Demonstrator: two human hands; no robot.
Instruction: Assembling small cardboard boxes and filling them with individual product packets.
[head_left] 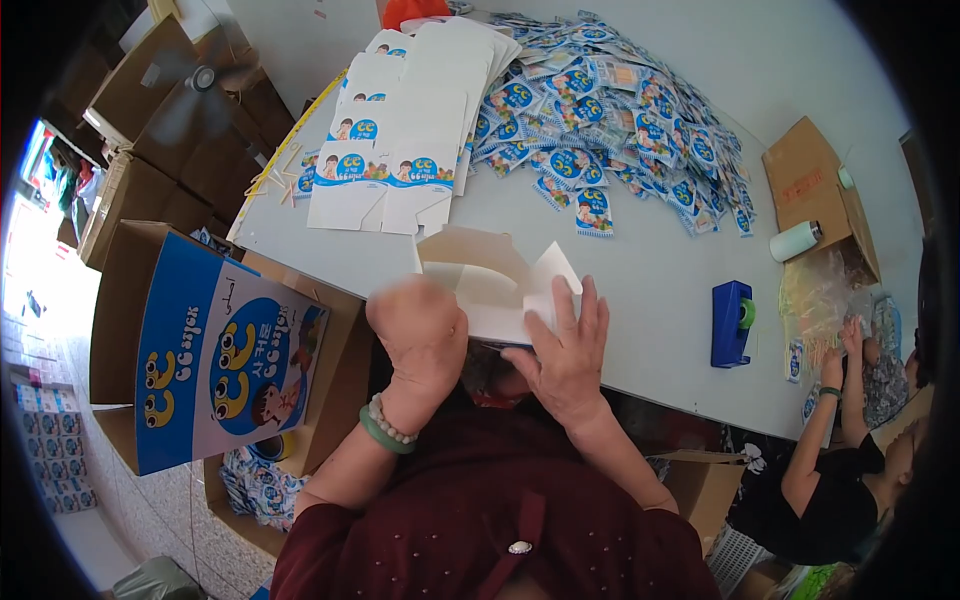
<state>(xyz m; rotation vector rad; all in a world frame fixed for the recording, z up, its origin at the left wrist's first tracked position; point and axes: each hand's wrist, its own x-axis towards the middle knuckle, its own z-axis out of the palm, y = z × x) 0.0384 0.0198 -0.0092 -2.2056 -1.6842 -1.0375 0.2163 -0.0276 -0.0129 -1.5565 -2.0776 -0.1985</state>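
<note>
A small white carton (490,290) stands with its top open at the near edge of the table, flaps raised at its sides. My right hand (570,355) grips its right side, fingers spread over the flap and thumb low by the near wall. At the carton's left side is my left hand (415,325), closed like a fist and slightly blurred; its fingertips are hidden. Just beyond lies a stack of flat printed cartons (385,175), white with blue bands. A large heap of small blue-and-white packets (600,120) covers the far side of the table.
A blue tape dispenser (733,325) and a pale green bottle (795,241) are on the right. Rubber bands (285,170) lie at the left edge. An open printed cardboard box (225,350) stands below left. Another person's hands (840,350) work at far right.
</note>
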